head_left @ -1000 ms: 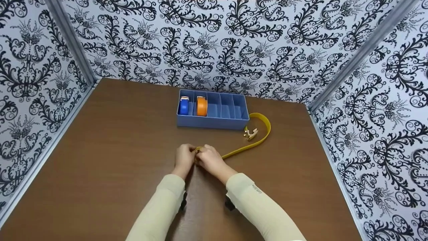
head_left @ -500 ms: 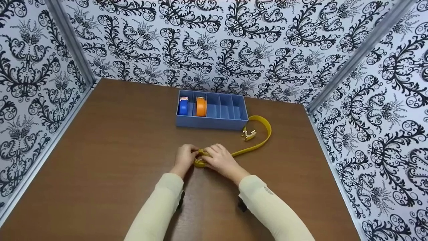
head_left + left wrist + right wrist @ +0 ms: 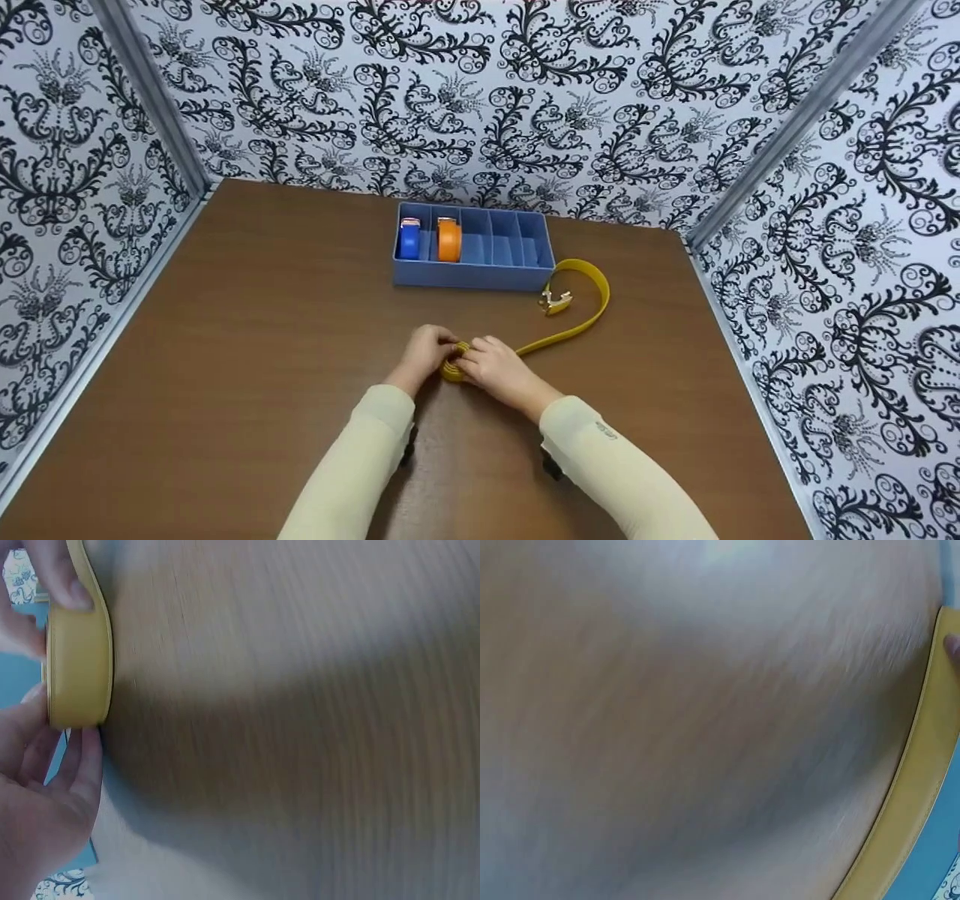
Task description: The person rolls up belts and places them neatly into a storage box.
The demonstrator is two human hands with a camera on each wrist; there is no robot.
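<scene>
A yellow belt, partly rolled into a coil, stands on its edge on the table between both hands. My left hand pinches the coil's left side. From the right, my right hand grips the coil, fingers over its upper right part. The belt's loose length curves away to the right and back toward the box, ending in a gold buckle. In the left wrist view the coil shows its smooth outer face, left fingers below and right fingertips above. The right wrist view shows the strap with a fingertip on it.
Behind the hands stands a blue divided box. A rolled blue belt sits in its leftmost compartment and a rolled orange belt in the one beside it. Patterned walls enclose the brown table at the back and sides.
The right hand has moved slightly right and down, and more of the coil shows. The left hand has shifted a little right with it. The buckle end has moved slightly left.
</scene>
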